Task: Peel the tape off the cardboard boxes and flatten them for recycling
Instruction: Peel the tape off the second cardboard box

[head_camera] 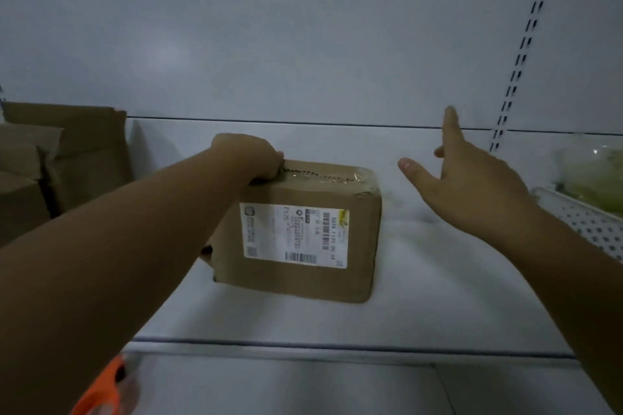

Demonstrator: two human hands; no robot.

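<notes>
A small brown cardboard box (360, 246) stands on a white shelf (438, 280), with a white shipping label (295, 234) on the side facing me. Clear tape (337, 177) runs along its top edge. My left hand (249, 155) is clamped on the box's top left corner, at the end of the tape. To the right of the box my right hand (472, 185) hovers above the shelf with fingers spread, touching nothing.
Several other cardboard boxes (67, 158) stand at the left against the shelf's white back wall. A perforated white tray (586, 219) with something pale green in clear wrap is at the right. An orange object (104, 391) shows below the shelf edge at the lower left.
</notes>
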